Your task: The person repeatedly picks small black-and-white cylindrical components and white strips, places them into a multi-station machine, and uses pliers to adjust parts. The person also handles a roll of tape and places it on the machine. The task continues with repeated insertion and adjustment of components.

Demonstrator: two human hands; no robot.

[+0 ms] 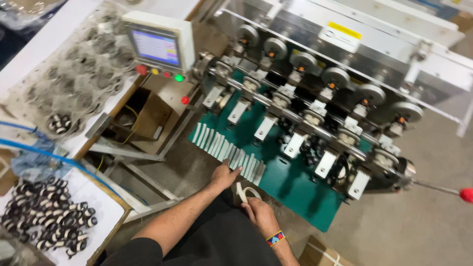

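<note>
White strip in right hand; yellow label on machine.

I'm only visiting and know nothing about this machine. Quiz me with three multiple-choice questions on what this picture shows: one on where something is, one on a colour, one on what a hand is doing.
1. Where do the white strips lie?
A. In a row along the near edge of the green mat
B. On top of the screen
C. On the floor under the bench

2. What colour is the ball on the lever at the machine's right end?
A. Blue
B. Red
C. Yellow

3. What is the right hand doing?
A. Pressing a button
B. Resting empty
C. Holding a curled white strip

Answers:
1 A: the strips sit side by side at the mat's near edge, where the left hand reaches.
2 B: the ball at the rod's tip is red.
3 C: a white loop sticks out from its fingers.
</note>
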